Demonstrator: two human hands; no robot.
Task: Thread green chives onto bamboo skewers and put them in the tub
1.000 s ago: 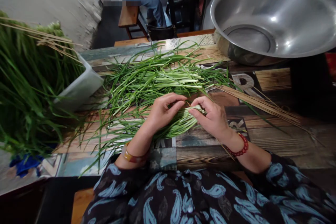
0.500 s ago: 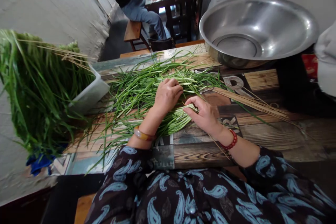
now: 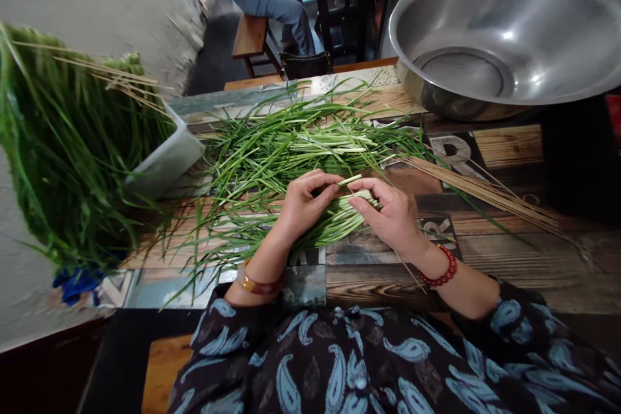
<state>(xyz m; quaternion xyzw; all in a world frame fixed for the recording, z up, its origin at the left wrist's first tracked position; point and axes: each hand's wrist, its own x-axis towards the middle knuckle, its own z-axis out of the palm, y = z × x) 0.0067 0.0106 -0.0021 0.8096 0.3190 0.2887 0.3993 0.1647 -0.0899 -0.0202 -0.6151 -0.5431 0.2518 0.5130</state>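
In the head view my left hand pinches a garlic chive stalk near its pale cut end, just above the fingers of my right hand. My right hand is closed on a thin bamboo skewer, whose lower end sticks out under the palm. A row of garlic chives sits side by side at that skewer, pale ends under my right fingers, green leaves trailing left. Loose garlic chives are spread over the patterned table just beyond both hands.
Several bare skewers lie to the right of the loose chives. A white tub at the left is heaped with skewered chives. A wide steel basin stands back right. A person sits on a bench beyond the table.
My left hand has come back from the loose pile towards my right hand, now with a chive stalk in its fingers. My right hand keeps its hold. The view has tilted down slightly.
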